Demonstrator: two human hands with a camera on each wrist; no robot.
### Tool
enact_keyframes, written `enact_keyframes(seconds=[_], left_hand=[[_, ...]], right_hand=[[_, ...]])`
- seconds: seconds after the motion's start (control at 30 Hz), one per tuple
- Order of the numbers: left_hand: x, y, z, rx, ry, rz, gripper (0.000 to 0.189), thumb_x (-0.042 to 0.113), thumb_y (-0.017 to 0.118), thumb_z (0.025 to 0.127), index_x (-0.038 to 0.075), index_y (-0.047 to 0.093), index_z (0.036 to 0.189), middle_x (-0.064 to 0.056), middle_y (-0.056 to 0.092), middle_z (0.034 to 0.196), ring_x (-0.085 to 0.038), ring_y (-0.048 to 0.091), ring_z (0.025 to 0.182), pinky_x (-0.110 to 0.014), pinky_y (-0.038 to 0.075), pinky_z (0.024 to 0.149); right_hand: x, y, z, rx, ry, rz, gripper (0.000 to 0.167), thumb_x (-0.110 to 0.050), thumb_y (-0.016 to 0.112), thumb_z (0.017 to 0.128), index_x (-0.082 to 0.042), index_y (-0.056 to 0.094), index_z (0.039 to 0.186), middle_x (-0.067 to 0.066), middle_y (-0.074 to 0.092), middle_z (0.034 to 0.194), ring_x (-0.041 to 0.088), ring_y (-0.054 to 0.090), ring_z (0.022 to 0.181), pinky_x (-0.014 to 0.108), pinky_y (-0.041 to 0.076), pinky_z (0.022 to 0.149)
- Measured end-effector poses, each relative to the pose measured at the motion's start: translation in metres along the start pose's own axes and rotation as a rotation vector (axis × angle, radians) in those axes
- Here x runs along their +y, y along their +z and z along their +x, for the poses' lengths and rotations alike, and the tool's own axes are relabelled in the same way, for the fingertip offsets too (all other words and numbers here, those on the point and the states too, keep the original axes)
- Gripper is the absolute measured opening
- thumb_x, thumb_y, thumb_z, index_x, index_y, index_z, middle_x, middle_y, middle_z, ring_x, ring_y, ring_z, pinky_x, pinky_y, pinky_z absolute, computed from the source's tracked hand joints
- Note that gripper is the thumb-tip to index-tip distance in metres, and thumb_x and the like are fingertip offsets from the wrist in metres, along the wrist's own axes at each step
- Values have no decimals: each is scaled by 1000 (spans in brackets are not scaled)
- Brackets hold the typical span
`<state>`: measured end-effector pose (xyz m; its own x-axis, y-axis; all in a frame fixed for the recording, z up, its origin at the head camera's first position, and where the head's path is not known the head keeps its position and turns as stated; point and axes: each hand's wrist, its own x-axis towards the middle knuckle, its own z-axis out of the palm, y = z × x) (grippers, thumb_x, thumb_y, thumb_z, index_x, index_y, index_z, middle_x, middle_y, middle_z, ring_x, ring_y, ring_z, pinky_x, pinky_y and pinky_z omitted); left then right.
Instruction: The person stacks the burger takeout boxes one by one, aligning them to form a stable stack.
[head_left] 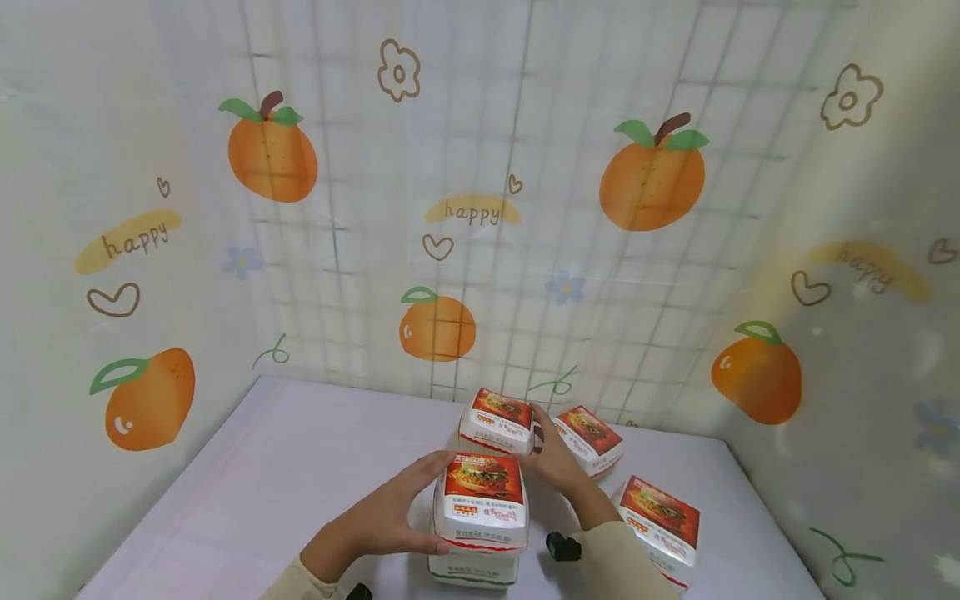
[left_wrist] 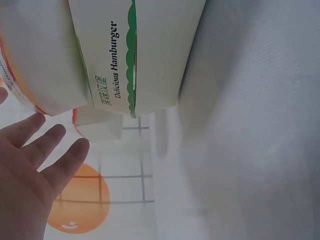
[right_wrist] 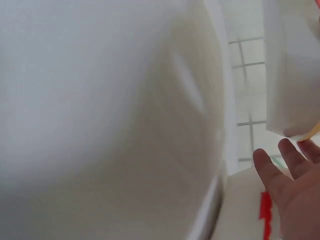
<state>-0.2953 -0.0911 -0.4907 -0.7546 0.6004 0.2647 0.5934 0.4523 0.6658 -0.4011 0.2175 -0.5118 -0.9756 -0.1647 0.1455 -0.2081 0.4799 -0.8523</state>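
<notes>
A white hamburger box [head_left: 483, 500] with a red burger print sits over a green-trimmed box [head_left: 474, 568] at the front. My left hand [head_left: 386, 508] is at its left side, thumb by the front edge and fingers toward the back. In the left wrist view, the left fingers [left_wrist: 65, 150] stretch out straight, tips at the edge of the upper box [left_wrist: 45, 55]. My right hand [head_left: 558, 462] lies along its back right corner, fingers reaching up beside a farther box [head_left: 498, 419]. The right fingers [right_wrist: 270, 172] look extended, close under a white box [right_wrist: 295, 70].
Two more burger boxes stand on the right, one toward the back [head_left: 588, 440] and one nearer [head_left: 660, 525]. All are on a pale tabletop [head_left: 330, 433]. A curtain [head_left: 480, 125] with printed oranges hangs over a wire grid behind and around the table.
</notes>
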Motion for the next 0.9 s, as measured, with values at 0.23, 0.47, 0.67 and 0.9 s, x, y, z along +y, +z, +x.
enact_keyframes(seconds=[0.23, 0.47, 0.67, 0.9], left_hand=[[3, -1, 0, -6, -2, -14, 106, 69, 73, 70, 37, 18, 155, 12, 20, 158, -19, 23, 143, -61, 33, 103], [6, -5, 0, -9, -10, 28, 107, 69, 72, 70, 36, 17, 156, 9, 15, 160, -20, 19, 144, -61, 33, 103], [6, -5, -1, -15, -21, 24, 109, 71, 72, 70, 37, 13, 156, 14, 11, 159, -18, 16, 145, -59, 31, 105], [7, -2, -1, 15, -7, 24, 114, 70, 73, 70, 35, 8, 157, 8, 16, 160, -18, 19, 144, -56, 30, 107]], right_hand=[[-25, -12, -8, 0, 2, 53, 105, -22, 82, 76, -16, 13, 155, 20, 24, 154, 44, 25, 139, 57, 33, 105], [-45, -21, -12, 0, -19, 56, 103, -26, 82, 78, -27, 13, 155, 14, 23, 154, 42, 25, 139, 59, 31, 106], [-55, -23, -18, 18, -7, 38, 107, -25, 84, 76, -26, 12, 155, 13, 19, 157, 39, 21, 141, 60, 29, 106], [-62, -27, -29, 19, -14, 51, 108, -30, 83, 76, -27, 11, 156, 15, 19, 157, 42, 24, 139, 62, 31, 104]])
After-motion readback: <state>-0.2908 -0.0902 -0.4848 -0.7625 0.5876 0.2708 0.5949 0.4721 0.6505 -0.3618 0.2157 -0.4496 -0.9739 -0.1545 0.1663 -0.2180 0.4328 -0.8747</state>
